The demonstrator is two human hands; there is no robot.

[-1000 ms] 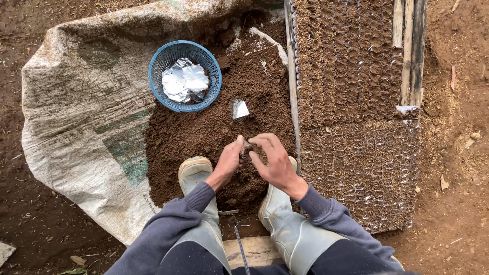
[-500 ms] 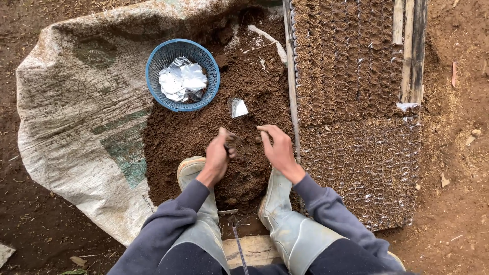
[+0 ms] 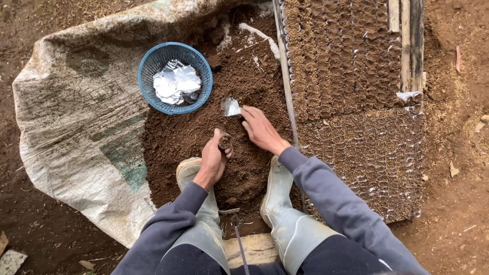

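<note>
My left hand grips a small clear plastic bag partly filled with dark soil, held just above the soil heap. My right hand stretches forward over the heap, its fingertips touching a small shiny metal scoop that lies in the soil. A blue round plastic basket stands at the heap's far left edge and holds a crumpled bundle of clear plastic bags. My two pale rubber boots rest at the heap's near edge.
A worn woven sack sheet lies under the soil and spreads left. To the right stand dense rows of small soil-filled bags, with wooden slats at the far right. A plank lies under me. Bare earth surrounds everything.
My hands, together over the small bag before, have separated. The right hand moved forward to the metal scoop; the left keeps the bag and has drawn slightly back.
</note>
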